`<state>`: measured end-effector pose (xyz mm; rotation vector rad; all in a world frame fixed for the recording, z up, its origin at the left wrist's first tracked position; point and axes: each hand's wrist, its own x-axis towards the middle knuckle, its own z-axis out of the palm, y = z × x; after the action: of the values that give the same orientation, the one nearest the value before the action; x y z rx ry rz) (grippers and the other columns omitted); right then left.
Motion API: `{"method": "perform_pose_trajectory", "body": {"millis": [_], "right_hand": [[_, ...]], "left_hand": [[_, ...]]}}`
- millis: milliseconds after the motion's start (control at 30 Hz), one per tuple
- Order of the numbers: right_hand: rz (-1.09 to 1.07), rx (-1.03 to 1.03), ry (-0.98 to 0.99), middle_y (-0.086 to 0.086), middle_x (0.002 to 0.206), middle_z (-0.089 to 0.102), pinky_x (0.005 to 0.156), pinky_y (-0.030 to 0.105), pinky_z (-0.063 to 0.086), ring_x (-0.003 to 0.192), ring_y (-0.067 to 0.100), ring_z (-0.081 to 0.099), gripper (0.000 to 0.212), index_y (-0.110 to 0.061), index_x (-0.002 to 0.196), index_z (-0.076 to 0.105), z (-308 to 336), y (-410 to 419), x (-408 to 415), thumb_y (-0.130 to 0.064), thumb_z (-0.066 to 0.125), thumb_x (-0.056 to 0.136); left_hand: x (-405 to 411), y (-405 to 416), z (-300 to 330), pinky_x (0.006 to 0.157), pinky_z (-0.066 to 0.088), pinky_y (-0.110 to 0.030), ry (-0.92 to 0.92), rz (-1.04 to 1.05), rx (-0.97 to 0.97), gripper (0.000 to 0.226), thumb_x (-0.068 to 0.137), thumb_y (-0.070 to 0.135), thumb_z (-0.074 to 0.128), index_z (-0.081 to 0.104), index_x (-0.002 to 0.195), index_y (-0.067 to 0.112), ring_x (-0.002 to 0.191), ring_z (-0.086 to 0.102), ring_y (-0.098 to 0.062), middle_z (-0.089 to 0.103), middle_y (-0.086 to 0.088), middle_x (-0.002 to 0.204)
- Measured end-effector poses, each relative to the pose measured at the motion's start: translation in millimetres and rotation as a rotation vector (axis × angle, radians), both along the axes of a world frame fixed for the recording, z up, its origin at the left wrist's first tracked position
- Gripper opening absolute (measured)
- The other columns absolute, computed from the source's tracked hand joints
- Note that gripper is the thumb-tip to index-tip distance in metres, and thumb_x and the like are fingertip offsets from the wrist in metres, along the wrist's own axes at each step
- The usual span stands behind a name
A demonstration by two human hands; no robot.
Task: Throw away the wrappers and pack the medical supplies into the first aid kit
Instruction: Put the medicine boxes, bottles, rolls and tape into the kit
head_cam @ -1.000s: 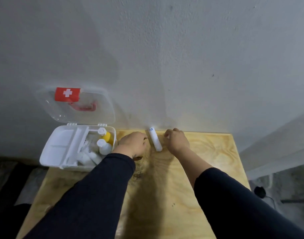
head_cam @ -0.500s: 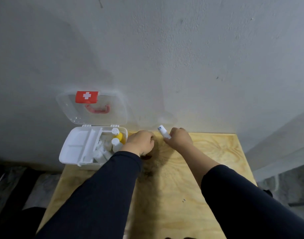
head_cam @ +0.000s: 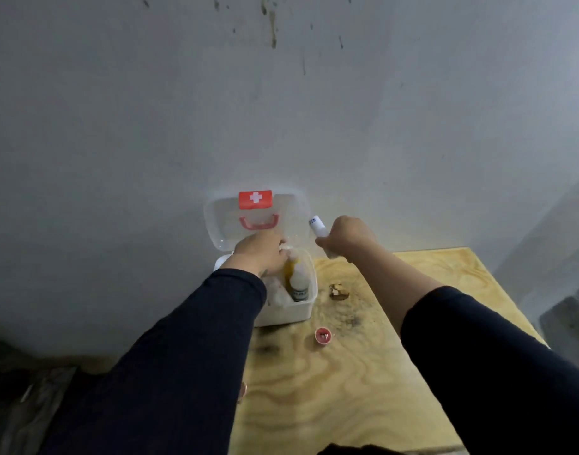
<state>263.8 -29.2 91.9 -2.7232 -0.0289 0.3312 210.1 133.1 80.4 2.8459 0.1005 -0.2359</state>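
Observation:
The white first aid kit [head_cam: 289, 312] stands at the table's far left corner, its clear lid [head_cam: 223, 226] with a red cross label raised against the wall. Inside it stand a white-capped bottle [head_cam: 298, 284] and a yellow bottle [head_cam: 289, 269]. My left hand [head_cam: 260, 254] reaches down into the kit, fingers curled over the bottles; whether it holds anything is hidden. My right hand [head_cam: 347, 236] hovers just right of the lid, closed around a white tube [head_cam: 317, 225] that points up and to the left.
On the plywood table [head_cam: 347, 395] lie a small brown scrap [head_cam: 339, 291] right of the kit and a small red cap [head_cam: 322, 335] in front of it. A grey wall rises right behind the table. The floor drops away on both sides.
My left hand left the tabletop and went into the kit. My right hand lifted the white tube off the table and carried it left toward the lid. The view swung left.

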Motion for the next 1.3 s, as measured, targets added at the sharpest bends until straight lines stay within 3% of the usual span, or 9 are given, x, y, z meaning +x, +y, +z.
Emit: {"method": "perform_pose_trajectory", "body": {"millis": [133,333,633,700,767,867,1033,1167,1300], "right_hand": [[0.030,0.007,0.024,0.006,0.071,0.064,0.057,0.026,0.048,0.061,0.026,0.060,0.028,-0.010,0.067,0.052,-9.0,50.7,-23.7,-0.033,0.060,0.080],[0.032,-0.021,0.061,0.002,0.061,0.049,0.047,0.024,0.035,0.056,0.018,0.050,0.033,-0.014,0.061,0.040,-38.5,103.9,-50.8,-0.030,0.056,0.084],[0.039,-0.054,-0.024,0.009,0.103,0.062,0.078,0.033,0.051,0.096,0.029,0.062,0.027,-0.009,0.073,0.056,-50.1,132.8,-57.9,-0.033,0.056,0.086],[0.069,-0.017,-0.063,0.011,0.122,0.054,0.086,0.036,0.052,0.103,0.029,0.061,0.021,-0.010,0.102,0.065,-46.8,138.4,-59.4,-0.017,0.053,0.087],[0.153,0.011,-0.032,0.009,0.131,0.052,0.089,0.034,0.050,0.110,0.026,0.059,0.039,-0.018,0.123,0.060,-46.2,143.2,-63.3,-0.009,0.051,0.087],[0.194,0.066,-0.011,0.005,0.130,0.058,0.075,0.033,0.052,0.100,0.023,0.062,0.045,-0.024,0.127,0.056,-52.6,145.5,-69.9,-0.007,0.053,0.086],[0.192,0.176,-0.064,0.002,0.123,0.064,0.088,0.037,0.055,0.109,0.020,0.061,0.049,-0.025,0.132,0.053,-53.8,137.3,-77.8,-0.006,0.056,0.086],[0.095,0.276,-0.179,0.004,0.105,0.071,0.079,0.034,0.057,0.091,0.025,0.067,0.032,-0.020,0.111,0.067,-38.4,111.8,-80.4,-0.008,0.048,0.088],[0.004,0.188,-0.164,0.008,0.098,0.070,0.064,0.027,0.046,0.079,0.026,0.064,0.031,-0.020,0.098,0.069,-33.7,72.3,-81.9,-0.007,0.046,0.083]], "left_hand": [[-35.5,50.2,-19.7,0.101,0.045,-0.042,0.036,-0.005,0.034,0.041,0.096,0.031,0.049,0.052,0.135,0.016,0.124,0.053,-0.029,0.052,-0.005,0.141],[-68.8,87.6,-51.3,0.113,0.031,-0.038,0.121,0.003,-0.009,0.076,0.089,0.051,0.058,0.030,0.149,0.013,0.144,0.030,-0.024,0.025,-0.003,0.159],[-76.4,99.9,-72.7,0.117,0.024,-0.036,0.033,0.023,-0.053,0.097,0.083,0.057,0.062,0.014,0.153,0.011,0.149,0.016,-0.022,0.007,-0.002,0.164],[-77.0,100.4,-72.8,0.114,0.030,-0.037,0.041,0.062,-0.087,0.101,0.080,0.059,0.064,0.014,0.152,0.010,0.147,0.021,-0.022,0.014,-0.003,0.162],[-76.8,100.4,-73.4,0.108,0.037,-0.037,0.074,0.094,-0.111,0.101,0.077,0.064,0.064,0.019,0.150,0.010,0.143,0.031,-0.022,0.023,-0.003,0.158],[-77.6,100.4,-75.1,0.102,0.041,-0.038,0.079,0.103,-0.090,0.090,0.080,0.062,0.062,0.028,0.145,0.010,0.136,0.040,-0.024,0.033,-0.003,0.153],[-79.0,100.0,-72.9,0.097,0.043,-0.038,0.074,0.097,-0.050,0.081,0.083,0.057,0.062,0.033,0.142,0.011,0.131,0.045,-0.026,0.038,-0.005,0.148],[-76.8,93.9,-65.9,0.104,0.041,-0.040,0.029,0.006,-0.036,0.093,0.081,0.060,0.061,0.022,0.149,0.010,0.140,0.034,-0.026,0.019,-0.002,0.160],[-69.5,84.0,-63.6,0.107,0.037,-0.043,0.090,-0.060,0.005,0.085,0.086,0.057,0.058,0.026,0.149,0.011,0.142,0.033,-0.028,0.024,-0.003,0.159]]}}
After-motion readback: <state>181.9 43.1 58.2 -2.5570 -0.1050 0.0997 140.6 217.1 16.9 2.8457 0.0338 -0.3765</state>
